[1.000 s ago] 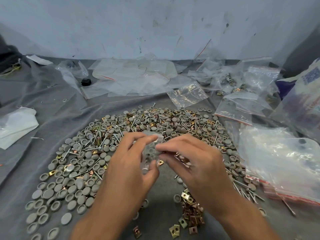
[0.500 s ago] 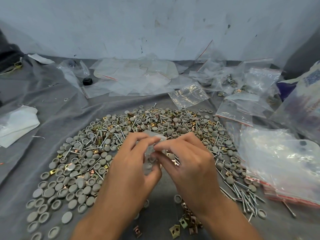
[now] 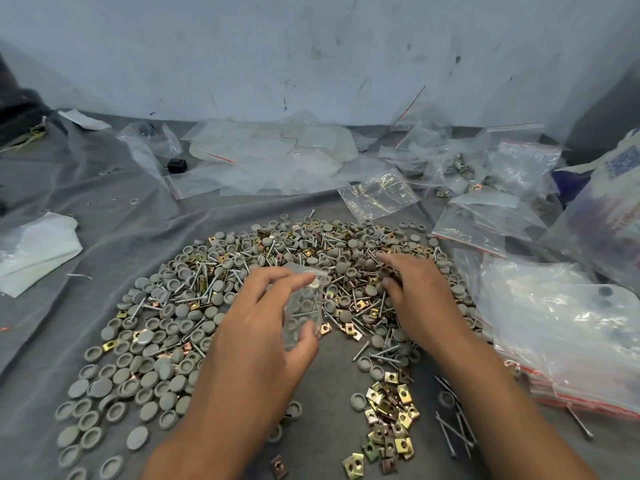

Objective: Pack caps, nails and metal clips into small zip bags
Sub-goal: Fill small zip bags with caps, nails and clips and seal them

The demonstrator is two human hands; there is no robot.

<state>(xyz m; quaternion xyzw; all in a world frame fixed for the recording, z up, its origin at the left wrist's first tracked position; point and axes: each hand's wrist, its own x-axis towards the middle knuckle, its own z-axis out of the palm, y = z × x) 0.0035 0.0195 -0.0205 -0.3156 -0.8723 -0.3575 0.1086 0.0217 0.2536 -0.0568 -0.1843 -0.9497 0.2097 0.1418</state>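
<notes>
A wide heap of grey round caps (image 3: pixel 149 341), screws-like nails (image 3: pixel 346 292) and brass metal clips (image 3: pixel 391 427) covers the grey cloth. My left hand (image 3: pixel 256 334) holds a small clear zip bag (image 3: pixel 304 306) upright between thumb and fingers, above the heap's middle. Something grey shows through the bag, hard to make out. My right hand (image 3: pixel 412 296) reaches into the heap to the right of the bag, fingers curled down among caps and nails. What those fingers hold is hidden.
Empty clear zip bags (image 3: pixel 379 194) and filled ones (image 3: pixel 485 168) lie along the back and right. A stack of red-striped bags (image 3: pixel 568 327) sits at the right. A white cloth (image 3: pixel 34 251) lies at the left. A wall stands behind.
My right hand has let go of the bag's mouth and moved right and forward into the heap. My left hand still holds the bag in the same place.
</notes>
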